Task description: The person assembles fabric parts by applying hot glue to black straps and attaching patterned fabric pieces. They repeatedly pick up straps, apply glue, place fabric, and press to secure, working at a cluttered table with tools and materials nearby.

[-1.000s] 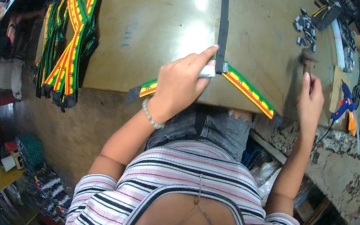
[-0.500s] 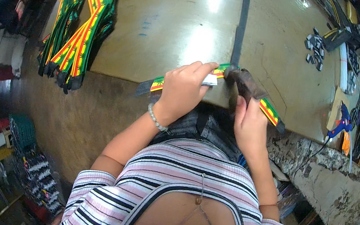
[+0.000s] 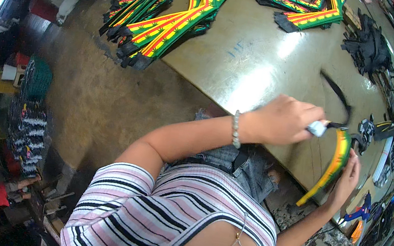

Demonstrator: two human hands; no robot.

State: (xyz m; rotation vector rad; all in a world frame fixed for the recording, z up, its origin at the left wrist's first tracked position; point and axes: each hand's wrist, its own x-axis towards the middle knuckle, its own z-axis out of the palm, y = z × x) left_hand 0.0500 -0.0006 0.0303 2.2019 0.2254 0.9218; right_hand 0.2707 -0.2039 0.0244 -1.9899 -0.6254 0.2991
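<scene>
Over the worktop: bright striped strap hangs bent, with a black band curling above it.
Left hand: pinches a white piece, maybe the band too.
Right hand: near a dark tool; can't tell if it grips.
Strap care: probably best held tight, ends not twisted.

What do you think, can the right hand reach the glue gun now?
Probably yes: the glue gun lies just right of the right hand, with nothing visible between, though the hand seems to hold a dark tool.
</scene>
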